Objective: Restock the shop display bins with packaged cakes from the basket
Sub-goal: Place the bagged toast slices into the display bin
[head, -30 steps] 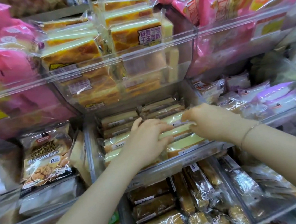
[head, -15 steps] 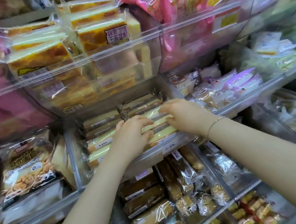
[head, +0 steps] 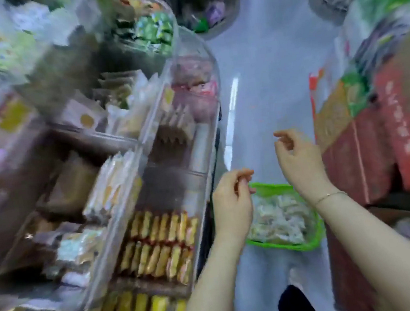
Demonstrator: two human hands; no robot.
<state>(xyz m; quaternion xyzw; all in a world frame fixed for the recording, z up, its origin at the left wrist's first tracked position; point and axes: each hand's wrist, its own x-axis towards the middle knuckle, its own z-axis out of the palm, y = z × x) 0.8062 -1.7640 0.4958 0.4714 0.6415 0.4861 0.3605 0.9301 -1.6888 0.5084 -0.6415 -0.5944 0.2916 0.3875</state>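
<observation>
The view is blurred and turned down to the floor. A green basket (head: 307, 244) with several pale packaged cakes (head: 279, 219) stands on the grey floor between my arms. My left hand (head: 232, 200) hovers over the basket's left rim, fingers loosely curled, holding nothing. My right hand (head: 297, 157) hangs above the basket's far side, fingers relaxed and empty. The clear display bins (head: 157, 239) with rows of yellow wrapped cakes lie to the left of my left arm.
Red and brown cartons (head: 379, 142) are stacked along the right of the aisle. The bare grey floor (head: 263, 93) runs ahead between shelf and cartons. A dark shoe (head: 298, 305) shows at the bottom. More bins of snacks (head: 107, 107) fill the left.
Both hands have left the bin of yellow cakes and come down over the green basket. The view has swung from the shelf to the floor.
</observation>
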